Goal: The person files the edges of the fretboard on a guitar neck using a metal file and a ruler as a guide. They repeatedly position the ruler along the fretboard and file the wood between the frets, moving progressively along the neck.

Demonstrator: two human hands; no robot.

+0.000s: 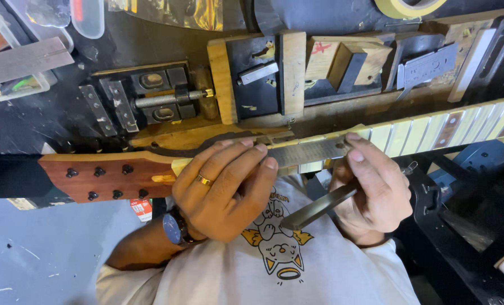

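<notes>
A guitar neck (pixel 432 131) with pale fret blocks lies across the bench, its reddish-brown headstock (pixel 102 175) with several black tuner holes at the left. A steel ruler (pixel 308 152) rests on the fretboard near the nut. My left hand (pixel 224 189), with a gold ring and a blue-faced wristwatch, presses its fingertips on the ruler's left end. My right hand (pixel 373 186) pins the ruler's right end with its fingertips and grips a flat metal bar (pixel 317 208) that angles down toward my chest.
A wooden vise with a threaded screw (pixel 170 99) sits behind the headstock. Wood blocks (pixel 345 59) and metal plates (pixel 427 66) fill the bench beyond the neck. A tape roll (pixel 410 7) lies at the top edge. A black stand (pixel 466 226) is at the right.
</notes>
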